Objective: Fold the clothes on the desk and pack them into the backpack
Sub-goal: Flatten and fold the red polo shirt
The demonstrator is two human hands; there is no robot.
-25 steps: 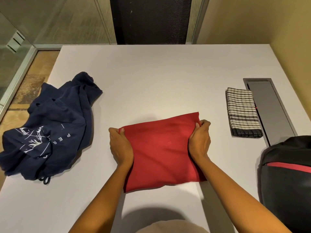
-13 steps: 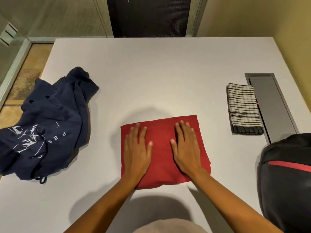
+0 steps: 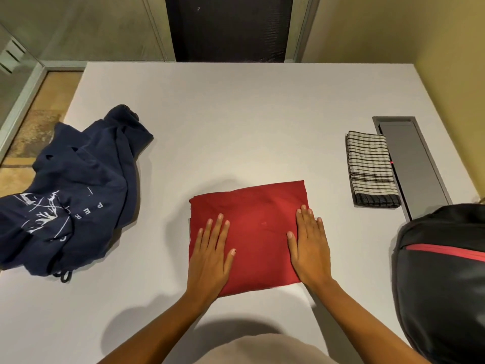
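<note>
1. Head view. A grey desk (image 3: 236, 114) fills the frame, seen from above; two bare forearms reach in from the near edge.
2. Red cloth (image 3: 259, 222): folded to a rough square, lying flat at the near centre of the desk. Its far edge is slightly rumpled and its near edge sits just past the wrists.
3. Left hand (image 3: 214, 254): palm down on the left part of the red cloth, fingers straight and spread, thumb out to the right. It grips nothing; it lies flat on the fabric.
4. Right hand (image 3: 309, 245): palm down on the right part of the cloth, fingers straight and close together, outer edge along the cloth's right edge. Also flat, with nothing clasped.
5. The hands lie apart, with bare red fabric between them.
6. Navy shirt (image 3: 70, 195): unfolded, bunched in a heap at the desk's left side, white print and letters showing. Well apart from the red cloth.
7. Checked towel (image 3: 371, 168): folded into a narrow rectangle at the right, dark band at its near end. It lies just beside a grey recessed hatch (image 3: 414, 164) in the desk, overlapping the hatch's left frame.
8. Backpack (image 3: 443, 279): black with a red stripe, at the near right, partly cut off by the frame. Whether its opening is unzipped cannot be told.
</note>
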